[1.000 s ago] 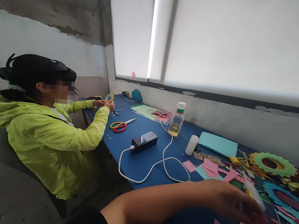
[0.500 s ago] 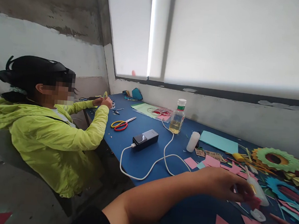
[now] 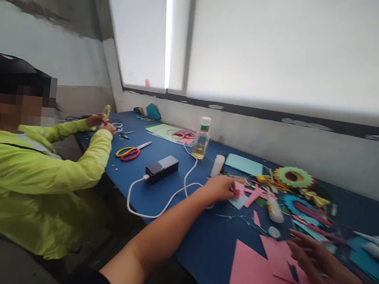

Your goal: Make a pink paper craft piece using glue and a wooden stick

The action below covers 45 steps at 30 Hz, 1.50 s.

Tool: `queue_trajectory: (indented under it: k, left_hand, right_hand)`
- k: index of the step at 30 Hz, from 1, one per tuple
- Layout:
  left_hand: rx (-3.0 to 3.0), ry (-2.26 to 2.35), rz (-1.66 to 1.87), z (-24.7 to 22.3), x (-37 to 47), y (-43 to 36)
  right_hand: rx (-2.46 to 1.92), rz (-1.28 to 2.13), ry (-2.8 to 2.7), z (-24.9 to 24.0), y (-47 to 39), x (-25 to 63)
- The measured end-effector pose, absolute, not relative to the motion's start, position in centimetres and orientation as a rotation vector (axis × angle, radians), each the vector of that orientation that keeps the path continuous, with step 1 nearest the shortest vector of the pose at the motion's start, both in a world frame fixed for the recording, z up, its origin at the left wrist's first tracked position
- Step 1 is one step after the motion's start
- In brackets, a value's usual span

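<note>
My left hand [image 3: 220,188] is stretched across the blue table, its fingers closed on a small pink paper piece [image 3: 236,190] beside other pink and light blue scraps. At the lower right, my right hand [image 3: 326,266] hovers over pink paper sheets [image 3: 257,276], fingers apart and slightly blurred, with nothing seen in it. Between the hands lie a glue bottle [image 3: 274,209] and a round white cap [image 3: 273,232]. Ring-shaped folded paper pieces, one green [image 3: 294,177] and one blue [image 3: 295,205], rest behind my right hand.
A power bank [image 3: 162,168] with a white cable, red and yellow scissors [image 3: 132,151], a bottle of yellowish liquid [image 3: 202,138] and a white bottle [image 3: 218,165] stand or lie on the table. At left, a person in a yellow-green jacket [image 3: 57,174] holds a yellow piece.
My left hand has moved back leftward from beside the glue bottle to the pink scraps. My right hand has come further into view, over the pink sheets. The view has swung right.
</note>
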<state>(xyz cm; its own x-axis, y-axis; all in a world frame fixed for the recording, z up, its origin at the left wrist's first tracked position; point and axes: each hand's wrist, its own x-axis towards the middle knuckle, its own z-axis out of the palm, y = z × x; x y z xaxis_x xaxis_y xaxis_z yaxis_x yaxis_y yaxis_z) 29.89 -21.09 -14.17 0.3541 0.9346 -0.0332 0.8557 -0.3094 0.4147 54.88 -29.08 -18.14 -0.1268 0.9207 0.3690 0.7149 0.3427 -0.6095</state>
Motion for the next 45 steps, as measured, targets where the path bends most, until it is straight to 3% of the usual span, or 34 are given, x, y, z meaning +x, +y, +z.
queue_trajectory:
  k: [2, 26, 36, 45]
  left_hand:
    - [2.238, 1.591, 0.291, -14.4, 29.6, -20.6]
    - [2.361, 1.455, 0.326, -14.7, 29.1, -19.7]
    - [2.258, 1.694, 0.371, -15.2, 28.1, -19.0]
    - [2.503, 1.452, 0.594, -14.1, 31.3, -21.5]
  right_hand:
    - [-1.466, 0.504, -1.871, -17.7, -29.2, 55.0]
    - [-1.491, 0.499, -1.98, -18.0, -29.3, 54.8]
    - [-1.502, 0.377, -1.965, -17.4, -28.6, 55.6]
    - [-1.529, 0.307, -1.929, -16.1, -28.3, 56.7]
